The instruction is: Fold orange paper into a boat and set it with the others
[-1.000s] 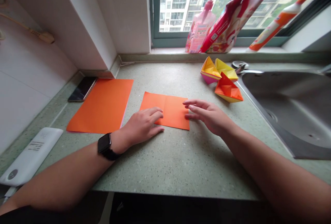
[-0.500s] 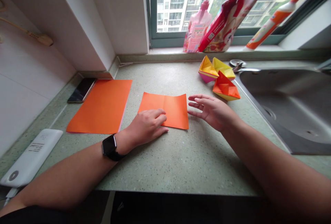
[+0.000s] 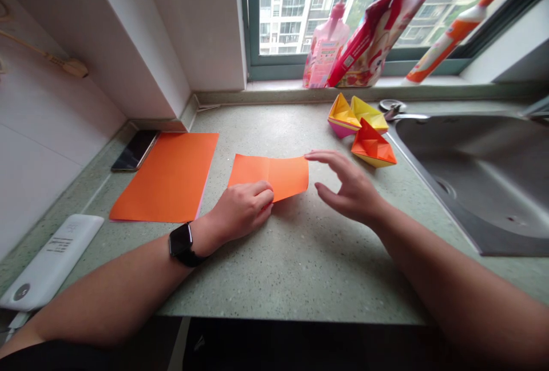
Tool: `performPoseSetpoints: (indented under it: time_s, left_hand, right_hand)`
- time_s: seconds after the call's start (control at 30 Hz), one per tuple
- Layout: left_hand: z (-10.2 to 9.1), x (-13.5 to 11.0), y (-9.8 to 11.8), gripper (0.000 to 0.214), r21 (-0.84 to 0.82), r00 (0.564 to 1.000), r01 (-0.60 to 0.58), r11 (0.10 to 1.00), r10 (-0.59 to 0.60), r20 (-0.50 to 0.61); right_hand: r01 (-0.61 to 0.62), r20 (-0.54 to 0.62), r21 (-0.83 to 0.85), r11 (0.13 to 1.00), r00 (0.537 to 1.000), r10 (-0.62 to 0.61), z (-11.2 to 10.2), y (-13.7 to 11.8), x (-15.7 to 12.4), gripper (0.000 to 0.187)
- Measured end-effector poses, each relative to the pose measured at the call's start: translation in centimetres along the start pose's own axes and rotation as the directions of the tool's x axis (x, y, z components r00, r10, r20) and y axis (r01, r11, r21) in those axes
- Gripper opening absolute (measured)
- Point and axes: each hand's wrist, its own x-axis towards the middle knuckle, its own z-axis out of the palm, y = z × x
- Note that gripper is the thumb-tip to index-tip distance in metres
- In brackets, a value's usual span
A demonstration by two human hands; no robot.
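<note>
A creased sheet of orange paper [image 3: 283, 175] lies in the middle of the counter, its right side lifted and curved. My left hand [image 3: 249, 202], with a black watch at the wrist, grips the near edge of this paper between thumb and curled fingers. My right hand [image 3: 347, 188] is just right of the sheet, its fingers stretched out and thumb apart, holding nothing. Its fingertips reach the far right corner; whether they touch it I cannot tell. Farther back on the right stand three folded paper boats, an orange one [image 3: 373, 143] nearest.
At left a stack of orange paper [image 3: 171, 179] lies beside a phone [image 3: 135, 150], with a white power bank [image 3: 55, 259] nearer me. A steel sink [image 3: 472, 176] is on the right. A pink pump bottle [image 3: 326, 48], a red bag [image 3: 377, 34] and an orange-white bottle [image 3: 446, 42] line the windowsill.
The paper's near right corner has risen off the counter. My right hand has turned, its fingertips moving up to the far right corner. My left hand stays nearly in place.
</note>
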Motion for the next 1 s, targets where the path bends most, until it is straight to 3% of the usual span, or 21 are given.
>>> performPoseSetpoints:
  time_s: [0.07,0.17,0.3,0.43,0.7,0.83,1.0]
  left_hand:
    - [0.0,-0.1,0.1,0.015,-0.052,1.0,-0.004,0.999,0.003,-0.025]
    - [-0.1,-0.4,0.1,0.013,-0.154,0.999,-0.026,0.988,0.022,-0.029]
    - [-0.4,-0.9,-0.9,0.012,-0.234,0.997,-0.081,0.969,0.081,-0.007]
    - [-0.6,-1.2,-2.2,0.015,-0.276,0.988,-0.144,0.95,0.155,0.021]
    - [-0.4,-1.1,-2.4,0.015,-0.325,0.97,-0.228,0.918,0.244,0.009]
    - [-0.4,-1.1,-2.3,0.017,-0.33,0.961,-0.26,0.907,0.275,-0.001]
    - [-0.7,-1.0,-1.9,0.019,-0.309,0.961,-0.252,0.917,0.276,0.036]
  right_hand:
    - [0.216,0.146,-0.17,0.961,0.97,-0.192,0.2,-0.1,-0.3,0.051]
    - [0.371,0.328,-0.212,0.904,0.898,-0.292,0.4,0.3,-0.5,0.033]
    - [0.385,0.506,-0.119,0.915,0.817,-0.278,0.0,0.8,-0.3,0.025]
    - [0.321,0.576,-0.079,0.944,0.788,-0.219,-0.5,0.4,0.0,0.026]
    - [0.253,0.584,-0.087,0.964,0.797,-0.156,-0.8,-0.8,0.1,0.019]
    - [0.202,0.503,-0.179,0.963,0.86,-0.087,-0.4,-0.5,-0.2,0.017]
    - [0.111,0.396,-0.278,0.954,0.918,0.008,0.6,-0.1,-0.6,0.034]
